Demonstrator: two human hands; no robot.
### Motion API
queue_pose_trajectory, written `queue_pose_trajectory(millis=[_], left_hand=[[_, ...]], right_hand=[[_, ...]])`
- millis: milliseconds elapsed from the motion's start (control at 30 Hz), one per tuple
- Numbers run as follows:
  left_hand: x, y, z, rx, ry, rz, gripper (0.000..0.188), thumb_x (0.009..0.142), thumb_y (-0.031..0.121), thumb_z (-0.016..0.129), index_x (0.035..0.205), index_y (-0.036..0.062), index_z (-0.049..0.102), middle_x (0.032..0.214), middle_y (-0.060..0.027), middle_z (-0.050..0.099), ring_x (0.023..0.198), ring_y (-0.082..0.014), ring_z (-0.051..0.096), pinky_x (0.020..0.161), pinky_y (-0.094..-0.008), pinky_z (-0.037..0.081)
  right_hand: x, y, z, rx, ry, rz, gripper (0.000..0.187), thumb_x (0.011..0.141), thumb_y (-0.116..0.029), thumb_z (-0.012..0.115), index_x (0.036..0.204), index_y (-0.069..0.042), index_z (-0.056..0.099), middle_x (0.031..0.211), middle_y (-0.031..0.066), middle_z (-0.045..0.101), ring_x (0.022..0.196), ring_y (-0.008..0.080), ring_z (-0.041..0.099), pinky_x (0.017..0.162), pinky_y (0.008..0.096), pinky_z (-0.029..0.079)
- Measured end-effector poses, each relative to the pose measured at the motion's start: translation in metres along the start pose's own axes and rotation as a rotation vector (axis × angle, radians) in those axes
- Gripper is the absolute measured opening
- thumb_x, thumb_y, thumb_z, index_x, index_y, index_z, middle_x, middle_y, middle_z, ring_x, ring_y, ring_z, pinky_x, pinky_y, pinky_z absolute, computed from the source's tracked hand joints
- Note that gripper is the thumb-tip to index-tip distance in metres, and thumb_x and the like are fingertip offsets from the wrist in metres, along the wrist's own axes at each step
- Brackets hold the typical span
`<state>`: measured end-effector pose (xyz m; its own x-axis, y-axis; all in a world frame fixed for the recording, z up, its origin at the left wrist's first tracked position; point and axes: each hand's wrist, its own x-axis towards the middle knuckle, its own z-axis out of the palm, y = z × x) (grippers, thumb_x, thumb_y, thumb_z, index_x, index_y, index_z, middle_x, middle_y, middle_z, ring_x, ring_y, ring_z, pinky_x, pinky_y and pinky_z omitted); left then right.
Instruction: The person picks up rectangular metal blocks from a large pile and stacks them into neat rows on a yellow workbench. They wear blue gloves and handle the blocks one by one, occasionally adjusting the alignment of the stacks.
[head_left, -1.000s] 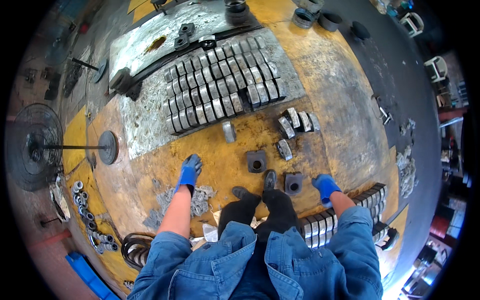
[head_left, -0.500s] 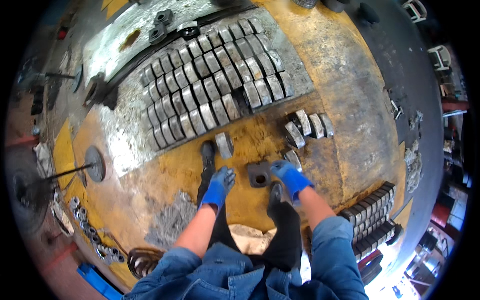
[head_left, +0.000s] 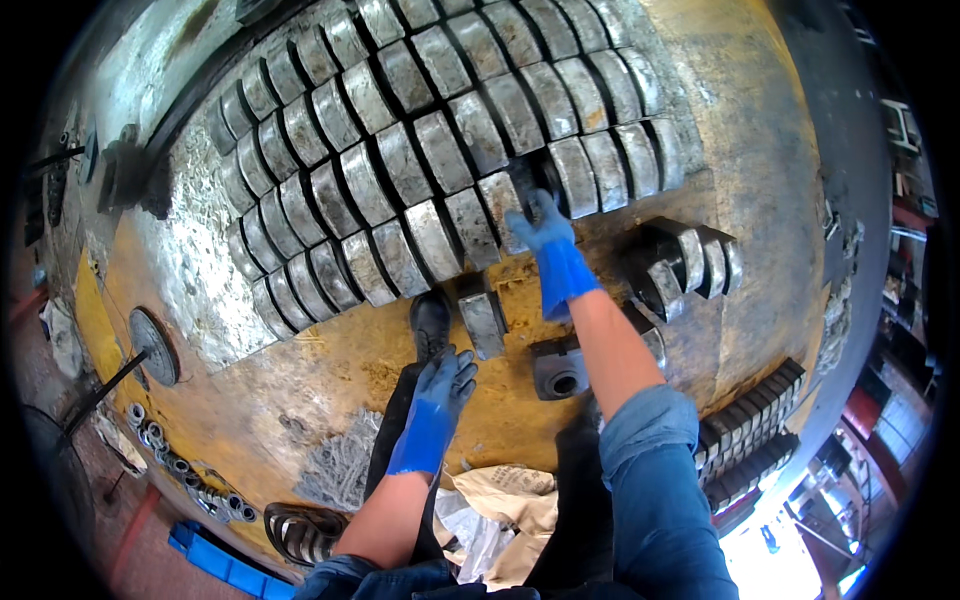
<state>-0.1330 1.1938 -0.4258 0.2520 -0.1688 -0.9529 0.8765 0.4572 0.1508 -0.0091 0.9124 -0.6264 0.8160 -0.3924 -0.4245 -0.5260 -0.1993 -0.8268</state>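
Observation:
Rows of curved grey metal blocks stand close together on a pale metal sheet in front of me. My right hand, in a blue glove, reaches to a dark gap in the nearest row. Its thumb lies against the metal block left of the gap, apart from the fingers, whose tips are partly hidden. Over my left leg hangs my gloved left hand, empty, fingers stretched out. Between the hands lies a single metal block; a dark block with a round hole sits below my right wrist.
Several loose blocks lie to the right on the yellowish floor. More stacked blocks stand at the lower right. My boot is close to the front row. At left are a round disc on a rod and metal rings.
My right hand has moved forward from beside the holed block to the gap in the front row. My view has shifted closer to the rows. The left hand stays low, empty.

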Motion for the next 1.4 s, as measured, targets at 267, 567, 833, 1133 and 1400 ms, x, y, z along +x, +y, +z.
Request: queue_pose_trajectory(millis=[267,567,833,1133,1400], left_hand=[[0.006,0.022,0.029,0.096,0.044,0.066,0.036,0.106,0.025,0.06,0.138,0.0124,0.051,0.126,-0.0113,0.068,0.104,-0.0217,0.069,0.083,-0.0344,0.054],[0.004,-0.01,0.047,0.245,0.036,0.014,0.046,0.105,0.029,0.06,0.146,0.0091,0.05,0.135,-0.0074,0.064,0.12,-0.0197,0.063,0.102,-0.0348,0.048],[0.002,-0.046,0.084,0.271,-0.006,0.001,0.04,0.104,0.029,0.063,0.14,0.0129,0.056,0.12,-0.0071,0.07,0.101,-0.0183,0.068,0.086,-0.033,0.053],[0.004,-0.044,0.092,0.318,-0.011,-0.016,0.043,0.103,0.031,0.064,0.141,0.0124,0.055,0.127,-0.0081,0.067,0.11,-0.0213,0.065,0.093,-0.0354,0.05],[0.017,-0.007,0.073,0.227,0.141,0.094,0.046,0.105,0.031,0.06,0.146,0.0134,0.049,0.132,-0.0072,0.064,0.118,-0.0226,0.062,0.098,-0.0368,0.048]], right_hand=[[0.036,-0.042,0.015,0.275,-0.208,0.246,0.095,0.085,-0.029,0.085,0.155,0.007,0.031,0.126,0.0189,0.067,0.108,0.0201,0.067,0.091,0.0321,0.056],[-0.033,-0.03,-0.032,0.351,-0.239,0.213,0.103,0.082,-0.027,0.088,0.156,0.009,0.027,0.135,0.0193,0.062,0.117,0.0208,0.062,0.099,0.0327,0.052],[-0.108,0.093,-0.142,0.134,-0.216,0.242,0.091,0.085,-0.027,0.086,0.154,0.006,0.036,0.135,0.0187,0.063,0.119,0.0205,0.063,0.101,0.0319,0.051],[-0.143,0.136,-0.218,0.1,-0.035,0.379,0.072,0.088,-0.032,0.082,0.146,-0.001,0.053,0.136,0.0182,0.064,0.124,0.0246,0.062,0.107,0.0338,0.048],[-0.184,-0.021,-0.077,-0.452,-0.048,-0.174,0.069,0.082,-0.037,0.08,0.137,-0.001,0.057,0.131,0.0248,0.064,0.119,0.0429,0.062,0.104,0.0494,0.048]])
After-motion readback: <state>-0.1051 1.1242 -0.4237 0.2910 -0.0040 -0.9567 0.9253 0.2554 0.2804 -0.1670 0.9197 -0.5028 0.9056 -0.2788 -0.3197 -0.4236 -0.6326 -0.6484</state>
